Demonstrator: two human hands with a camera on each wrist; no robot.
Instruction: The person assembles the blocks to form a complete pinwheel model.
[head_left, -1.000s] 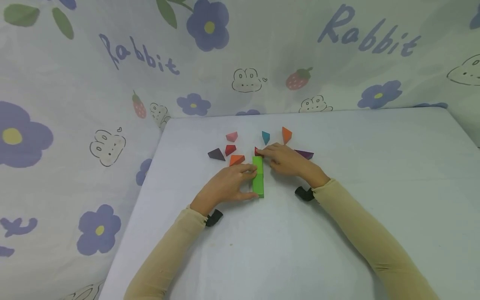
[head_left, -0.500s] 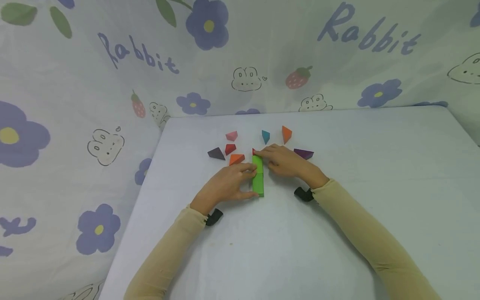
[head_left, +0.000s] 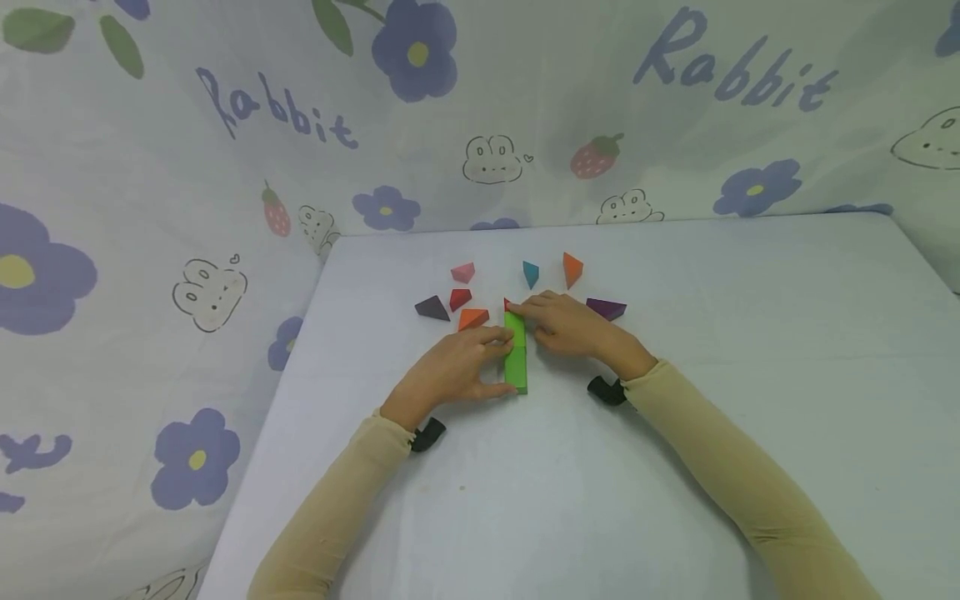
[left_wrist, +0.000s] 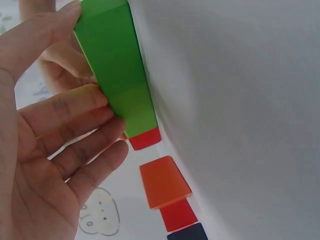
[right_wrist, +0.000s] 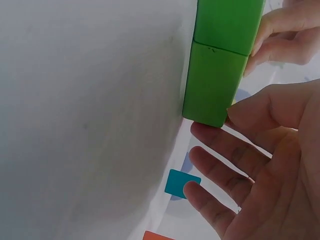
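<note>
Two green blocks [head_left: 516,367] lie end to end in a line on the table. My left hand [head_left: 453,367] holds them from the left, thumb at the near end and fingertips on top near the seam. At the far end sits a small red block [head_left: 507,305], which my right hand [head_left: 570,321] pinches against the green. In the left wrist view, the red block [left_wrist: 146,139] meets the end of the green block [left_wrist: 120,65]. The right wrist view shows my thumb and fingers at the green block's end [right_wrist: 212,85]; the red block is hidden there.
Left of the green blocks lie an orange block [head_left: 473,319], another red block [head_left: 461,299], a dark block [head_left: 432,308] and a pink block [head_left: 463,272]. Behind and right are a blue block [head_left: 531,274], an orange block [head_left: 573,270] and a purple block [head_left: 606,308].
My right hand has shifted slightly left, bringing the small red block into line with the far end of the green blocks. The left hand has stayed in place.
</note>
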